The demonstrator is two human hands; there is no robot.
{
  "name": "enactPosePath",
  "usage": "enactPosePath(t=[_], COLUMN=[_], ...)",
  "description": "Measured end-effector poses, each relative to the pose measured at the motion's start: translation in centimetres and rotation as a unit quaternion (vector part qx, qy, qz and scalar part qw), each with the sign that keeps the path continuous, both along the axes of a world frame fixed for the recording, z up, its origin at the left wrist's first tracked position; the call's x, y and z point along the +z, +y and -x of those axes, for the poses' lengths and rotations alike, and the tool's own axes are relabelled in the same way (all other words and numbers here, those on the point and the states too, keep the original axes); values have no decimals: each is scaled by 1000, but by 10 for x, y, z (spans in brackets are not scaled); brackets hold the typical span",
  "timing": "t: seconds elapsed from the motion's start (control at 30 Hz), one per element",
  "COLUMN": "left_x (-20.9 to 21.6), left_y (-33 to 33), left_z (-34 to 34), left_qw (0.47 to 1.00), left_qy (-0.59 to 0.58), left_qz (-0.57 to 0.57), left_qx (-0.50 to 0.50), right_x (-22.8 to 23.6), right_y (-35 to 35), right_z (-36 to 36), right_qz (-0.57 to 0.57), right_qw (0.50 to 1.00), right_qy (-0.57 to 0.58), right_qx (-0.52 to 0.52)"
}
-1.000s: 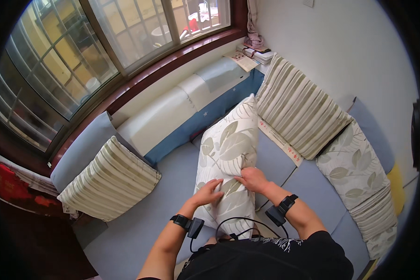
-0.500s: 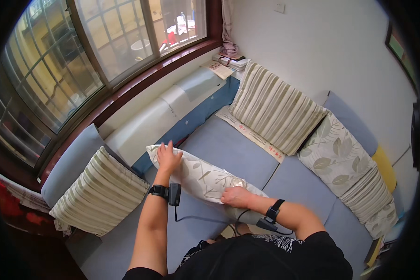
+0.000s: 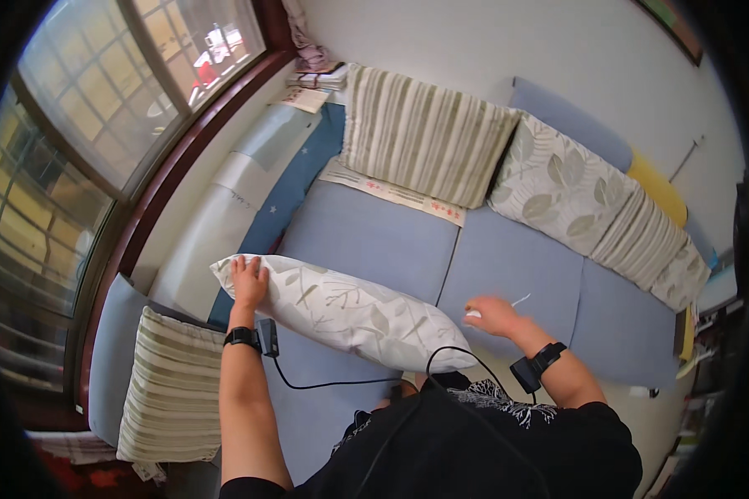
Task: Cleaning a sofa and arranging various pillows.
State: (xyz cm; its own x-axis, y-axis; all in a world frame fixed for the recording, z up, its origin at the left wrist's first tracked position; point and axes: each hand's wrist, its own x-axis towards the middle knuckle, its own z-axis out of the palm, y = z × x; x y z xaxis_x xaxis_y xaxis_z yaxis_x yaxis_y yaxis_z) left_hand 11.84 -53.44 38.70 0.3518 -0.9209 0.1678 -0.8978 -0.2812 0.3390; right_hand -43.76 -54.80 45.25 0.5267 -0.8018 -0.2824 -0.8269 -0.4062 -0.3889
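Note:
A white cushion [image 3: 349,312] with a grey-green leaf print stands on edge across the blue sofa, close in front of my body. My left hand [image 3: 248,283] grips its left end, with the fingers over the top edge. Beyond the cushion's right end, my right hand [image 3: 493,316] is closed in the air, apart from the fabric. A small white thing [image 3: 473,313] shows at its fingers, and a thin white strip [image 3: 522,299] sticks out behind the hand. What kind of thing it is, I cannot make out. Black bands with small boxes and cables sit on both wrists.
A striped cushion [image 3: 175,387] leans at the left, another striped cushion [image 3: 429,137] at the back. Further right are a leaf-print cushion [image 3: 562,179] and smaller striped one [image 3: 645,233]. A barred window [image 3: 100,108] lines the left; papers [image 3: 304,99] lie on the ledge.
My right hand has left the cushion and moved right, with something white in it. The left hand still holds the cushion's left end. The view has shifted right and down.

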Motion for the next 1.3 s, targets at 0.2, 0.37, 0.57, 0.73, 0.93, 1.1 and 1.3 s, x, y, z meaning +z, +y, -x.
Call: enactPosePath(t=[0.2,0.37,0.57,0.73,0.93,1.1,1.3], left_x=[2,-2,22,46,5,-7,20], left_y=[-49,-83,-78,-56,-21,8,62], left_z=[-6,-8,5,8,-45,-36,-45], left_qw=[995,985,984,996,958,936,867], left_qy=[-34,-65,-56,-11,239,247,341], left_qz=[-85,-140,-155,-81,98,189,259], left_qx=[-38,-77,-63,-32,122,168,256], right_x=[-12,-5,-21,-17,-17,-13,12], right_y=[41,53,69,58,55,29,-73], right_z=[12,24,28,13,9,3,-35], right_qz=[-122,-174,-85,-123,-68,-70,25], right_qw=[990,970,966,963,979,959,957], right_qy=[-45,-144,-236,-217,-151,-220,-271], right_qx=[-58,-95,-60,-106,-121,-162,-103])
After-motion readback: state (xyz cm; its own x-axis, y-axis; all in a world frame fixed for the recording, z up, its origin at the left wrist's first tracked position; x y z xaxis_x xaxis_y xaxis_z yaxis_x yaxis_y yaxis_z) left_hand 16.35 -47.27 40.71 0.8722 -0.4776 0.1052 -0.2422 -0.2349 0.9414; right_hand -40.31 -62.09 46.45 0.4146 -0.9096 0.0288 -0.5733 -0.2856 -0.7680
